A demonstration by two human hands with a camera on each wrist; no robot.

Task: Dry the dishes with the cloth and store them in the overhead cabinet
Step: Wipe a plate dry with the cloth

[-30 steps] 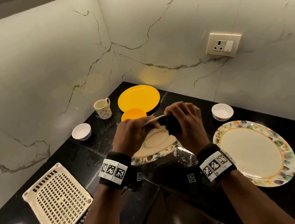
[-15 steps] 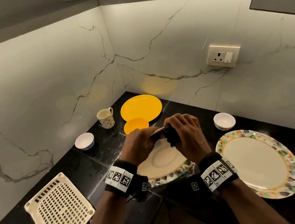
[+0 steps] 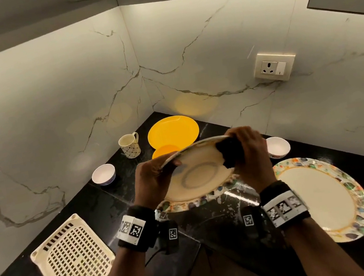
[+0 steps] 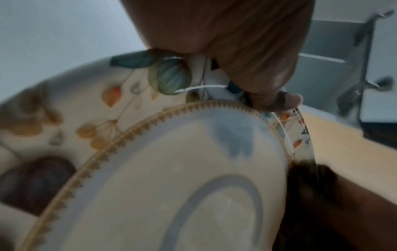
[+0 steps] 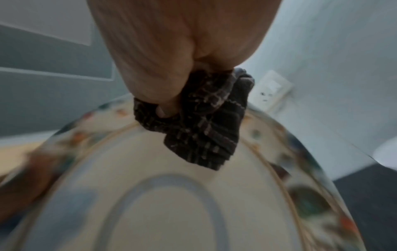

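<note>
From my head view, the plate (image 3: 196, 174) I am drying now sits higher and tilted up toward me, its pale underside with the ring facing me, where a moment ago it lay lower and flatter between my hands. My left hand (image 3: 153, 183) grips its left rim, fingers curled over the edge. My right hand (image 3: 248, 150) is clamped on the dark cloth (image 3: 228, 153), pressing it against the plate's right rim. Below the plate another patterned plate (image 3: 182, 204) lies on the black counter (image 3: 119, 203), and a large patterned plate (image 3: 326, 200) lies to my right. Two white bowls (image 3: 103, 174) (image 3: 278, 146), a mug (image 3: 129, 145), a yellow plate (image 3: 172, 131) and a small orange bowl (image 3: 165, 150) stand farther back, and a white rack (image 3: 73, 264) lies at my left.

From my left wrist, my fingers (image 4: 268, 88) pinch the plate's (image 4: 163, 178) leaf-patterned rim at its top edge; the picture is blurred.

From my right wrist, my fingers (image 5: 163, 95) are closed round the checked cloth (image 5: 204, 125), which is bunched and lies on the plate's (image 5: 167, 203) rim just under my hand. A wall socket (image 5: 271, 90) shows behind.
</note>
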